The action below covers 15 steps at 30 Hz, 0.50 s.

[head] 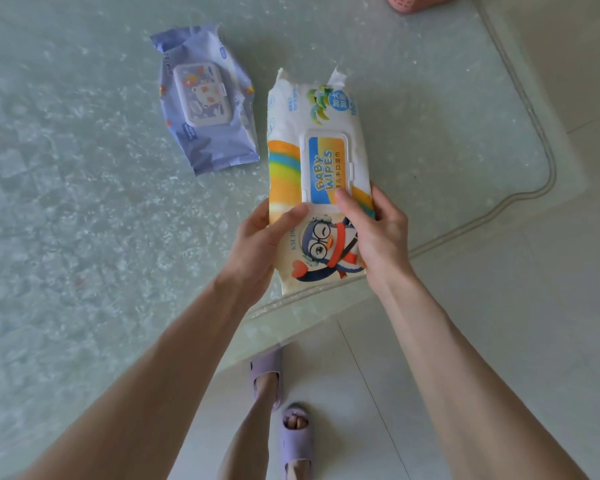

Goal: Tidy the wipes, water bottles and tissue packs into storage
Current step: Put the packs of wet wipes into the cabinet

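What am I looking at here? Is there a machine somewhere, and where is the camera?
There is no machine here, just a person's two bare hands. The single picture comes from a camera worn on the person's head and looking down, which is why you also see feet in purple slippers on the floor.

The left hand and right hand both grip the near end of a white and yellow pack of baby wipes, with the thumbs on its top face. Beyond it to the left, a purple pack of wipes lies untouched on the glass table. Part of a pink basket shows at the top edge. No water bottles or tissue packs are in view.
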Available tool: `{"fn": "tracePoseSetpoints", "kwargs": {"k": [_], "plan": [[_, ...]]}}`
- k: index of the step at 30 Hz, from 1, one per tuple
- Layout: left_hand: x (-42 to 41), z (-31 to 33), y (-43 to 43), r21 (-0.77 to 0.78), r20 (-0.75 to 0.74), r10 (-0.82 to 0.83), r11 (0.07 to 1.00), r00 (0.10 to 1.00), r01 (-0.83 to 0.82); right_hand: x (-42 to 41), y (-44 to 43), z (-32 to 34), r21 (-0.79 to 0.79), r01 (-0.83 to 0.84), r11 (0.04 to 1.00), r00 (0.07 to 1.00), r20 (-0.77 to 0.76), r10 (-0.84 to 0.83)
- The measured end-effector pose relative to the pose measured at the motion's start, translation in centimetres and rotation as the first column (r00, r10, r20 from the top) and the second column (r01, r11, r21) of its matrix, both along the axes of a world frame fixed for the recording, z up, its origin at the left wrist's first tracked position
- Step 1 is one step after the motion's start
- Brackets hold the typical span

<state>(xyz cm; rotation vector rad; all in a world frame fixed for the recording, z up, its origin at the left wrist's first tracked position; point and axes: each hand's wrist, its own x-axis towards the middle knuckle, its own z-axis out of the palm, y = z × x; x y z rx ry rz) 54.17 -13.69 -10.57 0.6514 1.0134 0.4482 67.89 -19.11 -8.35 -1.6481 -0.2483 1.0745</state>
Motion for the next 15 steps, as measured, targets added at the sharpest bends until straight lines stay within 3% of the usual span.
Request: {"fn": "tracePoseSetpoints", "kwargs": {"k": [15], "plan": [[-12.6,2.8,-13.8,0.073,-0.014,0.346,0.936,0.938,-0.344,-11.3,-9.9,2.3,0.102,-0.277,0.955,0.959,-0.028,0.282]]}}
